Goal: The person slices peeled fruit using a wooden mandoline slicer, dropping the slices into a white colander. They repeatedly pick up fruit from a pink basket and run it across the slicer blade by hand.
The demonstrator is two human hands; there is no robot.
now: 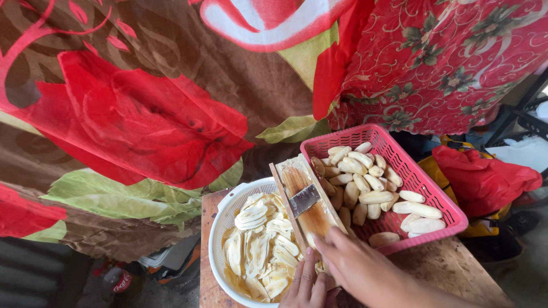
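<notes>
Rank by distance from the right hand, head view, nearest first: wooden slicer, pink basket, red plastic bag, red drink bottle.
From the right hand:
1. Wooden slicer: under the fingers, leaning over the white colander.
2. Pink basket: just beyond the hand, up and right, full of peeled bananas.
3. Red plastic bag: far right, past the basket.
4. Red drink bottle: lower left, on the floor.

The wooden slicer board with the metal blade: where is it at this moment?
In the head view the wooden slicer sits lower centre, propped over the white colander of banana slices, just left of the pink basket, with the right hand at its lower end.
</notes>
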